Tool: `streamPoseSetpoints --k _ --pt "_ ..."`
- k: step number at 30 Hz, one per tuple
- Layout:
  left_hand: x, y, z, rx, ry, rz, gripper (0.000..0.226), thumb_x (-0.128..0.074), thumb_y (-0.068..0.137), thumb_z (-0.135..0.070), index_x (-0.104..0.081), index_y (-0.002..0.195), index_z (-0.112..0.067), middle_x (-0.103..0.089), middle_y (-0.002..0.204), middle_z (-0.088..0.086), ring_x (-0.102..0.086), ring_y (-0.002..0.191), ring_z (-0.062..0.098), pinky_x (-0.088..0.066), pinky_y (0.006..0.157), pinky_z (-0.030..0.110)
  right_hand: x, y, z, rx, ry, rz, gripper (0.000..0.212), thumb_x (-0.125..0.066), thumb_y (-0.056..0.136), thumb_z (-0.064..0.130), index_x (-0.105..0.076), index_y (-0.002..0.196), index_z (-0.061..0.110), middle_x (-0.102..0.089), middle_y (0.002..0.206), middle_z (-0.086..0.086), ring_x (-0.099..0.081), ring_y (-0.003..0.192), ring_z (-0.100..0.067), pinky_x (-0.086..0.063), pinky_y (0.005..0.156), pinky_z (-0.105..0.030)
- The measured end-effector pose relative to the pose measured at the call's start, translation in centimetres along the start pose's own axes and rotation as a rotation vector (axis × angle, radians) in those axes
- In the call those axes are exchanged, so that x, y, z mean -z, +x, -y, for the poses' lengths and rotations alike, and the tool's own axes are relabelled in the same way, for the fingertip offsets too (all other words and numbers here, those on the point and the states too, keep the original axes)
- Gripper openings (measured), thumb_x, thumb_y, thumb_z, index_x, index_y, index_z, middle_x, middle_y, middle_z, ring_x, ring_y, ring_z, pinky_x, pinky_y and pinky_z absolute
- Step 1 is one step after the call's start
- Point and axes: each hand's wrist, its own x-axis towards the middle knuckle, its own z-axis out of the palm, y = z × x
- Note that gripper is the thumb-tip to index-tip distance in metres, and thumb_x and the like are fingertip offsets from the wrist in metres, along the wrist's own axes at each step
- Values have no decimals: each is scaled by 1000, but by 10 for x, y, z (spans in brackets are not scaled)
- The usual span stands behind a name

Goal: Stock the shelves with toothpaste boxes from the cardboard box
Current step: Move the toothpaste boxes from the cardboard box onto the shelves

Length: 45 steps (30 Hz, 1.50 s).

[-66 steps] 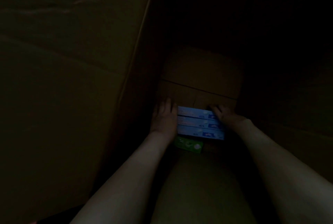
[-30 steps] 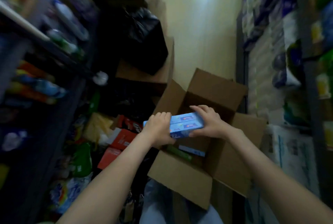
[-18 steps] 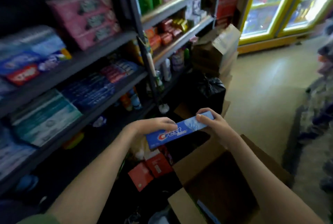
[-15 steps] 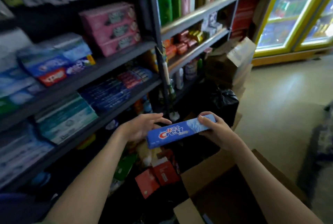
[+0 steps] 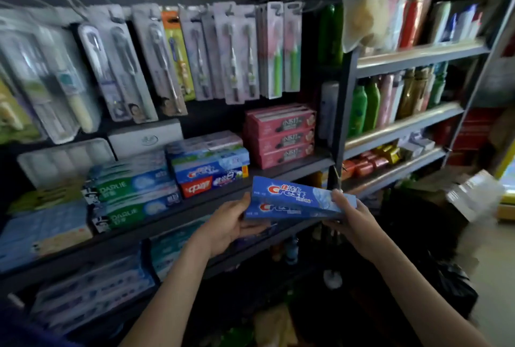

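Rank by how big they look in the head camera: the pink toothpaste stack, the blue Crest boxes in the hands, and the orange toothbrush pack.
1. Blue Crest boxes, though they are nearest the camera, so this is unsure.
2. Pink toothpaste stack, close to the Crest boxes in apparent size.
3. Orange toothbrush pack, clearly narrowest.

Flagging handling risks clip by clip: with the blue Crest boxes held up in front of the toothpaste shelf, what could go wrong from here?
1. The stacked blue Crest toothpaste boxes are pinched only at their ends by the left hand and right hand; the upper box sits skewed and could slide off.
2. The dark metal shelf looks nearly full, so pushing them in might shove the pink toothpaste boxes or the blue-and-red boxes.
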Motion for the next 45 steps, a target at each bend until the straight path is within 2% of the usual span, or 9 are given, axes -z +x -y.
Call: streamPoseSetpoints --k 2,5,9,15,20,25,28,37,45 --pt "17 4 -17 -45 84 -56 35 -43 99 -35 -67 103 -11 -74 96 12 -71 86 25 -58 81 35 -19 20 4 -15 -27 24 63 -72 74 47 -56 117 4 -56 124 -18 -67 98 -25 -59 72 -36" --pt "44 14 -36 -142 163 -161 35 -41 101 -33 -68 102 -12 -74 89 10 -70 80 23 -57 77 34 -55 42 12 -35 -151 87 49 -65 83 45 -59 108 3 -68 97 -11 -69 86 -23 -58 78 -42" --pt "84 28 -56 -253 170 -294 28 -44 100 -29 -68 100 -14 -74 89 8 -70 76 23 -57 71 31 -89 78 25 -1 -465 108 65 -63 71 70 -58 104 15 -67 97 -4 -66 86 -20 -55 75 -40" --pt "145 47 -79 -363 224 -487 25 -42 100 -30 -61 96 -13 -72 93 4 -71 80 17 -55 75 27 -115 126 44 107 -97 131 28 -53 93 35 -55 99 7 -65 96 -11 -65 79 -20 -57 60 -25" --pt "186 72 -78 -331 408 -561 56 -50 72 -78 -54 95 -27 -66 105 1 -65 99 20 -49 94 48 -116 162 41 230 -65 -7 19 -53 95 31 -48 90 13 -56 92 -6 -59 78 -16 -54 56 -18" --pt "183 92 -71 -291 469 -512 29 -44 93 -48 -50 102 -21 -63 108 -3 -64 102 17 -51 90 37 -124 169 37 246 -23 -27 20 -51 96 35 -49 93 15 -57 94 -2 -60 80 -12 -56 65 -20" --pt "185 97 -74 -226 788 -524 30 -51 95 -41 -50 114 -18 -59 113 -1 -58 100 14 -46 73 26 -127 169 36 260 -15 -37 17 -51 96 33 -47 92 17 -56 94 -1 -60 81 -11 -55 74 -27" --pt "183 98 -89 -234 1048 -648 45 -64 90 -31 -52 131 -16 -58 132 8 -55 120 24 -41 93 31 -128 173 33 252 -133 91 17 -51 96 31 -43 92 16 -57 97 -6 -59 89 -17 -50 92 -42" --pt "184 97 -83 -220 1025 -613 47 -50 99 -24 -40 144 -15 -52 139 10 -50 126 24 -40 101 34 -159 174 18 358 -452 290 22 -49 97 25 -41 114 14 -51 83 1 -49 58 3 -40 54 -11"
